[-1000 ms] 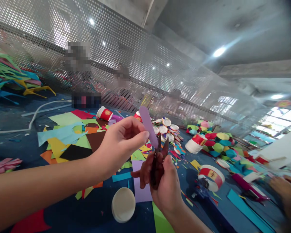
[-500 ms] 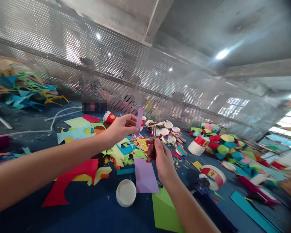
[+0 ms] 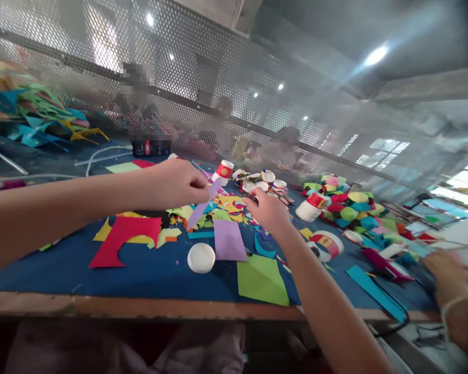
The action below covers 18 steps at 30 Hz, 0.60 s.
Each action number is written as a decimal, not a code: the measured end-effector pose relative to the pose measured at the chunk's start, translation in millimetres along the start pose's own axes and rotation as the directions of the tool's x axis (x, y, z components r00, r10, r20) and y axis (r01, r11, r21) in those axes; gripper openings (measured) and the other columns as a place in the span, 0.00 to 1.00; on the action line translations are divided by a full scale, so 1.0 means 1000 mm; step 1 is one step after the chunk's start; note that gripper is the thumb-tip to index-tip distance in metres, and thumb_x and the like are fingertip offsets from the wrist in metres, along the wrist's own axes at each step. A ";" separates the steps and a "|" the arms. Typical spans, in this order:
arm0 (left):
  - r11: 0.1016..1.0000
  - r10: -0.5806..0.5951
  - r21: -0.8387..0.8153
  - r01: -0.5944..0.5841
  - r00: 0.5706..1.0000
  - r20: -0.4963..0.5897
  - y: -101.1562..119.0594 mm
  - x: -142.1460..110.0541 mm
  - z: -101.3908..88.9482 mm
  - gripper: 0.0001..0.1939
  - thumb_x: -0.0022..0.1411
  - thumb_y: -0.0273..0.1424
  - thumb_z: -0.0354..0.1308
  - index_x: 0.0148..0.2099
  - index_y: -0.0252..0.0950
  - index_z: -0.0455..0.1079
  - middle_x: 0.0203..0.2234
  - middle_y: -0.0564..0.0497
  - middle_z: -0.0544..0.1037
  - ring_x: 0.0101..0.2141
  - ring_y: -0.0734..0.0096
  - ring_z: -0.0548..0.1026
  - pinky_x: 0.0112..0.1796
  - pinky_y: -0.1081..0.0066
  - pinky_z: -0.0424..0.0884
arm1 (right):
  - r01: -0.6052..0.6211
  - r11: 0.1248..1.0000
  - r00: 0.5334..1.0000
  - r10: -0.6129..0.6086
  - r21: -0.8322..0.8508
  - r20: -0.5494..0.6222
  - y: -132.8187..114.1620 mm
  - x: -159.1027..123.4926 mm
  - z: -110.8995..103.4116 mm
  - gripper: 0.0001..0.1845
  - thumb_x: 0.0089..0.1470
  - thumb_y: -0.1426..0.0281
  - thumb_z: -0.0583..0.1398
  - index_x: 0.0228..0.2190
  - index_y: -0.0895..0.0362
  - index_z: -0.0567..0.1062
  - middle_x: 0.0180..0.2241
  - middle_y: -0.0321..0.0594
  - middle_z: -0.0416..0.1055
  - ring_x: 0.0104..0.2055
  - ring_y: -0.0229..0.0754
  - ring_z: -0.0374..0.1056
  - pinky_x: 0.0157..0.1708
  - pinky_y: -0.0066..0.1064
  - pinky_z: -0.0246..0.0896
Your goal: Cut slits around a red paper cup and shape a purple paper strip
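Note:
My left hand [image 3: 183, 183] pinches a narrow purple paper strip [image 3: 200, 209] that hangs down and to the left from my fingertips over the blue table [image 3: 148, 272]. My right hand [image 3: 269, 210] is stretched out low over coloured paper scraps [image 3: 224, 203], back of the hand up, near a cluster of small white cup lids [image 3: 262, 183]. Its fingers are hidden, and no scissors show in it. A purple sheet [image 3: 228, 240] and a white round lid [image 3: 201, 257] lie below both hands.
A green sheet [image 3: 261, 279] and a red cutout [image 3: 120, 236] lie near the wooden table edge [image 3: 140, 306]. A red paper cup [image 3: 223, 170], a red-white ring [image 3: 327, 242] and coloured paper discs [image 3: 351, 213] sit behind. Another person's hand [image 3: 448, 278] works at right. A perforated screen [image 3: 218, 93] backs the table.
Both hands have dropped toward the table. The purple strip, held upright before, now points down. The scissors seen in my right hand earlier no longer show.

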<state>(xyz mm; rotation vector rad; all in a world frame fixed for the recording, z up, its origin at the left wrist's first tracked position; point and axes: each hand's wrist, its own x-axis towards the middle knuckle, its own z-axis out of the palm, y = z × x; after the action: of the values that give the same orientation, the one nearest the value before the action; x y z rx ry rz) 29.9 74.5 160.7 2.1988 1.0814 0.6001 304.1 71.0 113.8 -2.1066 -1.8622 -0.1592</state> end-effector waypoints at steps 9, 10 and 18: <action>0.924 -0.195 0.372 0.094 0.950 0.245 -0.038 -0.073 0.052 0.17 0.58 0.41 0.51 0.21 0.38 0.64 0.21 0.47 0.73 0.24 0.62 0.69 0.25 0.66 0.56 | 0.183 0.946 0.963 -0.117 -0.268 0.243 0.012 -0.003 0.016 0.18 0.66 0.60 0.61 0.52 0.58 0.74 0.50 0.45 0.74 0.47 0.47 0.74 0.46 0.45 0.73; 0.912 -0.211 0.394 0.109 0.952 0.224 -0.043 -0.071 0.054 0.17 0.57 0.41 0.51 0.21 0.38 0.65 0.22 0.46 0.75 0.25 0.60 0.71 0.26 0.67 0.56 | 0.201 0.941 0.960 -0.134 -0.273 0.248 0.013 -0.001 0.017 0.18 0.66 0.60 0.61 0.52 0.58 0.73 0.50 0.46 0.73 0.47 0.47 0.73 0.47 0.45 0.73; 0.877 -0.056 0.474 0.080 0.996 -0.065 -0.051 -0.082 0.056 0.22 0.62 0.47 0.50 0.25 0.37 0.71 0.25 0.38 0.77 0.25 0.53 0.73 0.25 0.64 0.59 | 0.375 0.908 0.912 -0.324 -0.188 0.251 0.021 -0.018 -0.021 0.12 0.65 0.63 0.62 0.44 0.59 0.77 0.48 0.44 0.75 0.49 0.47 0.73 0.50 0.46 0.71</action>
<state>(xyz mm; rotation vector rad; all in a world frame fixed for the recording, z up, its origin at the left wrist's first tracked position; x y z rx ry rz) -8.7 13.8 74.8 2.5549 1.4514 0.3834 325.1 45.1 124.9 -1.9718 -2.4561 -0.2529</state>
